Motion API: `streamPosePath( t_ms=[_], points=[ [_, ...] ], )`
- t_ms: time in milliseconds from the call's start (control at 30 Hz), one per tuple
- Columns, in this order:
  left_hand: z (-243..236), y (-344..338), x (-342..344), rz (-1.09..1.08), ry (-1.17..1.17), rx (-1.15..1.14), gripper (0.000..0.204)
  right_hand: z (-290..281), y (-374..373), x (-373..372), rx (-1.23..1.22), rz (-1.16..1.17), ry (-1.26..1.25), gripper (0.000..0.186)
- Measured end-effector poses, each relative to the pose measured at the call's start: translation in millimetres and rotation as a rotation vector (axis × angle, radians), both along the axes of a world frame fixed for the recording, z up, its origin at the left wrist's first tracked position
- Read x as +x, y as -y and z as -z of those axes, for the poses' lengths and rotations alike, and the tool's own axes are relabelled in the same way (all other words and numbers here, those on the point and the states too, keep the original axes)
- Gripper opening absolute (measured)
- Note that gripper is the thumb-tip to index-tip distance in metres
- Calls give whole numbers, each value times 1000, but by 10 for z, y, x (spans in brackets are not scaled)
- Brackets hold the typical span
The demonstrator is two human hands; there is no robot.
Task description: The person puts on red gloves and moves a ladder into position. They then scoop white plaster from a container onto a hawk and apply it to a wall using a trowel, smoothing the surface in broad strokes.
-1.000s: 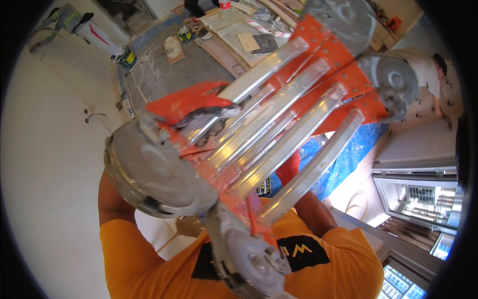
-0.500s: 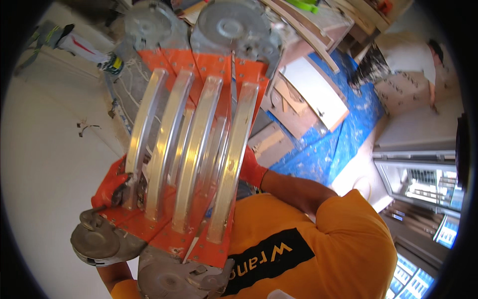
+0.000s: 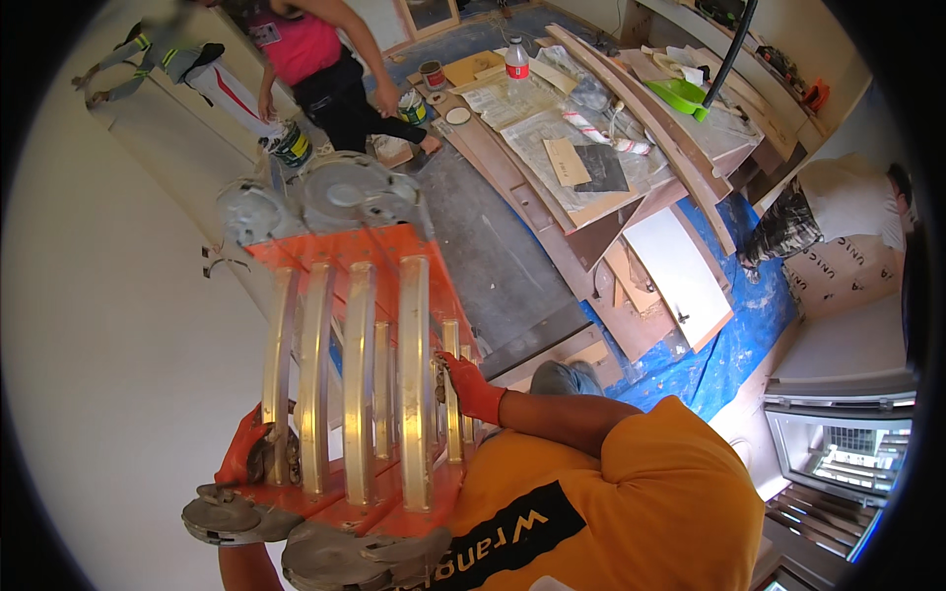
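Observation:
A folded orange ladder (image 3: 360,492) with silvery rungs and dusty grey hinge joints is held up in front of my body, slightly tilted. My left hand (image 3: 246,448), in a red glove with a grey palm, closes on its left side by the lower joints. On the opposite side, my right hand (image 3: 471,389), gloved the same way, is closed around a part of the ladder among the rungs. Some fingers of both hands are hidden behind the rungs. The round upper joints (image 3: 360,192) point away from me.
Beyond the ladder, a person in a pink top (image 3: 296,44) stands near paint buckets (image 3: 289,145). A worktable (image 3: 552,128) carries boards, paper, a bottle (image 3: 516,59) and a green tray (image 3: 680,97). At right, a person in white (image 3: 847,202) bends near blue sheeting (image 3: 714,379).
The ladder has swung down and away, its upper end now lower and left in view. My right hand shows more fully, and the person in pink and the worktable have come into sight.

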State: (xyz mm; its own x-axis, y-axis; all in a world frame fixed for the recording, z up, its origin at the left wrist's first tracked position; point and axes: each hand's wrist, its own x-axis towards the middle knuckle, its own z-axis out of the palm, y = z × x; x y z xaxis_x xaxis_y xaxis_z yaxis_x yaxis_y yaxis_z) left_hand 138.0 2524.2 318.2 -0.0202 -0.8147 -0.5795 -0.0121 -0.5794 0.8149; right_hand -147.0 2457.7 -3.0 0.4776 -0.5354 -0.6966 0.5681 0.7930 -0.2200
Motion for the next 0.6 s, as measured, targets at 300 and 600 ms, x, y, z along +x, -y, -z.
streamPosePath(
  t_ms=[300, 600],
  points=[
    [38, 1051, -44, -126, -22, -35, 55, 725, 1411, 521, -304, -98, -73, 31],
    [202, 2421, -153, -224, 101, -85, 56, 921, 3659, 565, -584, -288, -169, 50]
  ],
)
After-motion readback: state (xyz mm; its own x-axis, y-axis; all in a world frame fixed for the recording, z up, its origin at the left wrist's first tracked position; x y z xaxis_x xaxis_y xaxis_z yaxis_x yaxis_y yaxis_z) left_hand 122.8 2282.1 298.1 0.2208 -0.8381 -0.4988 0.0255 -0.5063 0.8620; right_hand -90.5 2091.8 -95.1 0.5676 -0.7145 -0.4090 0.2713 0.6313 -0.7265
